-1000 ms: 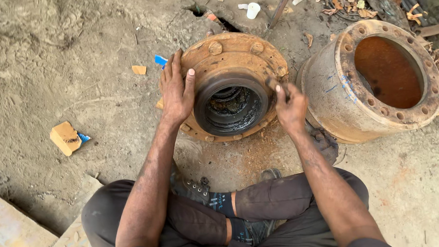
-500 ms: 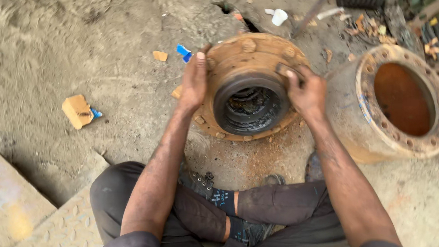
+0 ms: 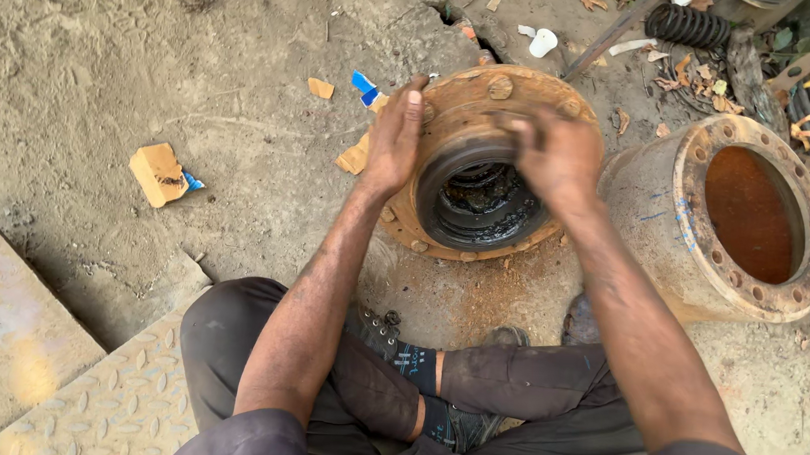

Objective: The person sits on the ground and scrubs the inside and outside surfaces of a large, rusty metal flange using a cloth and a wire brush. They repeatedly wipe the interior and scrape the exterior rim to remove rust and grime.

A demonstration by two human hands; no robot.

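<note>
- Hub (image 3: 483,103) sits tilted on the dirt, beside the drum (image 3: 687,231).
- Left hand (image 3: 395,136) lies flat, fingers spread, on its rim.
- Right hand (image 3: 558,152) curls over the flange; grip depth unclear.
- Keep both palms opposite for steady control.

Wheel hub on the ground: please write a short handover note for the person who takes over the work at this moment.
Left hand: flat on the left rim of the rusty wheel hub, fingers pointing up, not closed around anything.
Right hand: on the upper right rim, fingers curled over the edge; it is blurred, so the grip is unclear.
The hub lies flat on the dirt ground in front of the crossed legs, its greasy dark bore facing up.
A rusty brake drum lies apart at the right.
Done: hub is held at both sides.
Left: cannot tell from this view.
</note>
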